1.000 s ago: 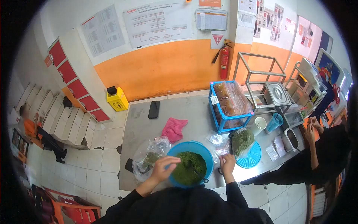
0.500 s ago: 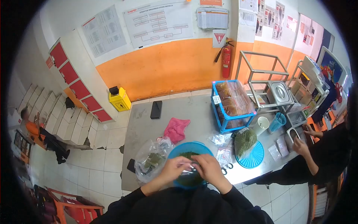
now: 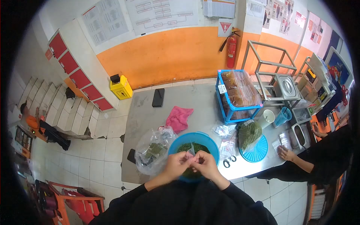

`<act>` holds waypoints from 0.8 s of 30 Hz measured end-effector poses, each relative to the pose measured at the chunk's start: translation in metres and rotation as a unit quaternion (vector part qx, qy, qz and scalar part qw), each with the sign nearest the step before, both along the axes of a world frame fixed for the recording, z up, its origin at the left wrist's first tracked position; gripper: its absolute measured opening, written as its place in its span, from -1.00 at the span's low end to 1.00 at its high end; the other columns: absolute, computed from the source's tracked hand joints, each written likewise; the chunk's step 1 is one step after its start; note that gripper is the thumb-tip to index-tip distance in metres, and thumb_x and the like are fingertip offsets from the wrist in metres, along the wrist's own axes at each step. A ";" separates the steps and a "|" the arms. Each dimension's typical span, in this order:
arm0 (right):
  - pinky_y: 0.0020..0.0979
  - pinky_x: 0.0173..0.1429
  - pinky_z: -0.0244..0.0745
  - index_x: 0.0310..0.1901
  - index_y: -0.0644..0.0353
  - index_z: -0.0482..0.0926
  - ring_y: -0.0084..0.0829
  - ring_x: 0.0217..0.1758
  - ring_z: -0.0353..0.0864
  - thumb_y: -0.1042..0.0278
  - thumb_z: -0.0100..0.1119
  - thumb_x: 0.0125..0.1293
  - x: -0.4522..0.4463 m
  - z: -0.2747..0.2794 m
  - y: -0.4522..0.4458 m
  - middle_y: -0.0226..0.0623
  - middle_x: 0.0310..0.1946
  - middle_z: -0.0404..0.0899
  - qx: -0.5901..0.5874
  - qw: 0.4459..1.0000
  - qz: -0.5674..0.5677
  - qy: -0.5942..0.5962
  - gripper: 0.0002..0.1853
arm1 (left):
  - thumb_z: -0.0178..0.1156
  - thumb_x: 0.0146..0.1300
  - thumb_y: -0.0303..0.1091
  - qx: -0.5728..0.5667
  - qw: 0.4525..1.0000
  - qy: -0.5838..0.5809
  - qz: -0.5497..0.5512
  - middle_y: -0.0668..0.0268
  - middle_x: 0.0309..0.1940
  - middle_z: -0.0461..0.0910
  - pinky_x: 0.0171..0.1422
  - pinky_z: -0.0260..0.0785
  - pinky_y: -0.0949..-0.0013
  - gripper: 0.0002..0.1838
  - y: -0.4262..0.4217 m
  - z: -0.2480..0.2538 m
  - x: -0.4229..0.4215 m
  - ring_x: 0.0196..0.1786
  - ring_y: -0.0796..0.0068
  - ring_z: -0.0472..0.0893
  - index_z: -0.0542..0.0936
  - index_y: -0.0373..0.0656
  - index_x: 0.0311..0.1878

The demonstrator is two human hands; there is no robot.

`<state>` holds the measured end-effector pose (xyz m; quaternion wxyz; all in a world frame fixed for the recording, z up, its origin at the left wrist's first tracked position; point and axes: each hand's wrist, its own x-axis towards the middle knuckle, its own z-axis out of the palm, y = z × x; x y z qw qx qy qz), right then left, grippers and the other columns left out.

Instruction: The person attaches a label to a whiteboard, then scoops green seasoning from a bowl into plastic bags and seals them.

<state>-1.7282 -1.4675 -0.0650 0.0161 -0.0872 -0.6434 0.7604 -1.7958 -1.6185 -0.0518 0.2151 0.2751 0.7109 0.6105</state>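
Note:
Both my hands are over a blue basin (image 3: 214, 144) that holds finely chopped green leaves (image 3: 201, 147). Between my fingertips is a small clear plastic bag (image 3: 192, 149), its top edge sticking up. My left hand (image 3: 177, 165) pinches it from one side and my right hand (image 3: 207, 165) from the other, fingertips touching. Left of the basin lies a crumpled clear bag (image 3: 153, 152) with some green leaves inside. To the right, a full bag of green leaves (image 3: 249, 135) rests on a blue ridged lid (image 3: 258, 150). Black-handled scissors (image 3: 229, 161) lie near the table edge.
A pink cloth (image 3: 179, 119) and a black phone (image 3: 158, 98) lie behind the basin. A blue crate (image 3: 240, 97) of brown packets stands back right, near a white cup (image 3: 266, 118) and blue jug (image 3: 282, 118). At right, a co-worker's hand (image 3: 287, 154) touches small packets.
My hands have drawn together, and the small bag now stands upright between the fingertips. The view has tilted down. The co-worker's hand has moved from the metal container to the packets.

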 end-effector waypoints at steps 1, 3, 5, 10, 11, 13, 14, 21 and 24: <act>-0.43 -0.37 0.44 -0.42 0.29 0.49 -0.61 -0.42 0.54 0.53 0.35 0.14 0.000 0.004 0.000 -0.39 -0.46 0.44 -0.082 0.996 0.005 -0.031 -0.83 | 0.16 0.36 -0.39 0.022 0.999 -0.040 0.004 0.28 -0.28 0.67 -0.21 0.53 0.49 -0.80 -0.002 -0.006 -0.001 -0.27 0.59 0.64 0.59 -0.36 -0.11; -0.50 -0.35 0.50 -0.39 0.28 0.47 -0.59 -0.37 0.59 0.55 0.29 0.21 -0.002 0.003 0.004 -0.41 -0.38 0.43 -0.051 0.999 0.018 0.004 -0.86 | 0.10 0.40 -0.42 0.044 0.996 -0.079 0.010 0.28 -0.26 0.66 -0.19 0.55 0.48 -0.80 -0.004 -0.005 -0.003 -0.25 0.60 0.64 0.59 -0.38 -0.09; -0.58 -0.33 0.57 -0.36 0.27 0.46 -0.58 -0.32 0.64 0.58 0.23 0.28 -0.001 0.003 0.005 -0.43 -0.30 0.42 -0.023 0.999 0.030 0.035 -0.88 | 0.07 0.41 -0.43 0.010 0.998 -0.061 -0.008 0.25 -0.23 0.66 -0.13 0.57 0.44 -0.80 -0.005 0.001 -0.005 -0.22 0.58 0.64 0.58 -0.38 -0.08; -0.14 -0.29 0.51 -0.26 0.30 0.45 0.01 -0.34 0.58 0.46 0.16 0.29 0.003 0.020 -0.008 -0.06 -0.28 0.43 0.380 0.909 -0.041 0.167 -0.88 | 0.08 0.41 -0.44 -0.069 0.997 -0.018 -0.008 0.24 -0.18 0.65 -0.07 0.56 0.43 -0.80 -0.006 0.002 -0.003 -0.17 0.57 0.62 0.58 -0.39 -0.06; -0.14 -0.29 0.51 -0.26 0.30 0.45 0.01 -0.34 0.58 0.46 0.16 0.29 0.005 0.018 -0.011 -0.06 -0.28 0.43 0.377 0.910 -0.045 0.163 -0.88 | 0.08 0.41 -0.44 -0.047 0.999 -0.020 -0.013 0.24 -0.17 0.65 -0.05 0.56 0.42 -0.80 -0.006 0.004 -0.001 -0.15 0.57 0.62 0.57 -0.39 -0.06; -0.13 -0.28 0.44 -0.23 0.29 0.45 0.06 -0.30 0.49 0.50 0.20 0.23 0.004 0.016 -0.011 -0.03 -0.29 0.39 0.365 0.915 -0.049 0.164 -0.86 | 0.07 0.42 -0.43 -0.027 0.999 -0.026 -0.011 0.24 -0.17 0.65 -0.04 0.56 0.43 -0.79 -0.006 -0.009 -0.001 -0.14 0.57 0.62 0.57 -0.39 -0.06; -0.13 -0.28 0.44 -0.23 0.29 0.45 0.06 -0.30 0.49 0.50 0.20 0.23 0.004 0.015 -0.010 -0.03 -0.29 0.39 0.367 0.914 -0.051 0.166 -0.86 | 0.06 0.42 -0.42 -0.003 1.000 -0.031 -0.003 0.24 -0.17 0.65 -0.03 0.55 0.44 -0.79 -0.006 -0.012 -0.003 -0.13 0.56 0.62 0.57 -0.38 -0.06; -0.16 -0.28 0.50 -0.25 0.26 0.45 -0.06 -0.29 0.54 0.43 0.15 0.25 0.006 0.017 -0.013 -0.10 -0.30 0.43 0.410 0.895 -0.072 0.157 -0.88 | 0.04 0.44 -0.35 -0.016 1.000 -0.004 -0.012 0.23 -0.25 0.67 -0.17 0.53 0.44 -0.77 -0.004 0.007 -0.005 -0.21 0.54 0.65 0.58 -0.34 -0.10; -0.19 -0.30 0.50 -0.31 0.25 0.46 -0.13 -0.31 0.54 0.39 0.17 0.19 0.005 0.018 -0.018 -0.15 -0.33 0.46 0.526 0.835 -0.083 0.136 -0.86 | 0.10 0.37 -0.36 -0.157 0.968 0.195 0.003 0.16 -0.38 0.65 -0.34 0.46 0.31 -0.82 -0.004 0.007 -0.001 -0.36 0.37 0.66 0.57 -0.29 -0.20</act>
